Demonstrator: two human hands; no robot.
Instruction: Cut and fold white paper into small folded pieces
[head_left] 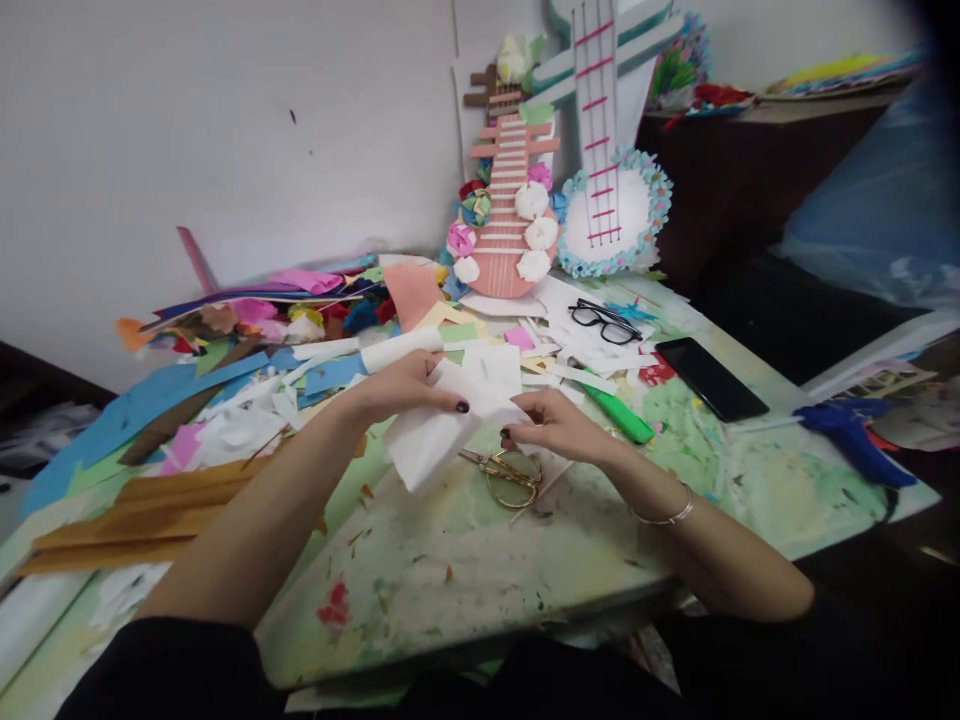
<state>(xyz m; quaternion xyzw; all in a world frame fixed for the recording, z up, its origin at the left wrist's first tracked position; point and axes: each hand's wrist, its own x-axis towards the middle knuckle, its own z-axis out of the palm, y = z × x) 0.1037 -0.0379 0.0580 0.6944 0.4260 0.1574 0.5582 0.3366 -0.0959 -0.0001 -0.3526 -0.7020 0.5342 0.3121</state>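
Observation:
Both my hands hold one sheet of white paper (431, 440) above a paint-stained table (487, 570). My left hand (409, 385) pinches the sheet's upper left part, thumb on top. My right hand (551, 425) pinches its right corner with fingers closed. Small gold scissors (506, 475) lie on the table just below my right hand. A green marker (619, 417) lies right beside that hand.
Black glasses (604, 322) and a dark phone (709, 378) lie on the right. A blue glue gun (851, 430) rests at the far right edge. Coloured paper scraps (225, 400) pile on the left. Two paper guitar models, pink (510, 215) and white (604, 150), lean on the wall.

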